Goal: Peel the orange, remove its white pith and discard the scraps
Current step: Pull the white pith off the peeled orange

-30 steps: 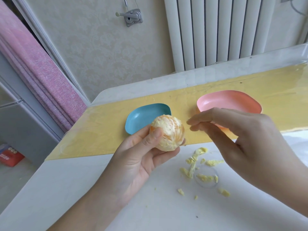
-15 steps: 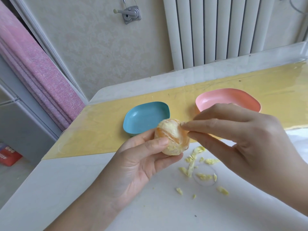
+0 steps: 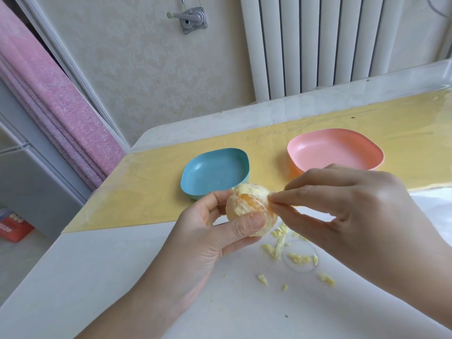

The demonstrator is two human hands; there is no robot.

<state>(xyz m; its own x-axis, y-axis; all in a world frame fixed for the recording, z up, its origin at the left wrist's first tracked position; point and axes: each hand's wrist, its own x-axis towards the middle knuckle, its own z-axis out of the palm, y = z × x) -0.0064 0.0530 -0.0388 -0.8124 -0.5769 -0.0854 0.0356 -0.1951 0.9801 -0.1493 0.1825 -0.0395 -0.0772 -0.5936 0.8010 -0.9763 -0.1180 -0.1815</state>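
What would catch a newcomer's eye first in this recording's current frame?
Centre frame, the left hand grips a peeled orange while the right hand pinches white pith at its right side. Pale scraps lie scattered on the white table beneath; behind, a blue dish and a pink dish sit on a yellow mat.

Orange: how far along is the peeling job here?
Done: the orange has no rind. In hand: left hand holds it, right hand pinches pith at its side. Left: pith patches cover much of it, and scraps lie on the table, undiscarded.
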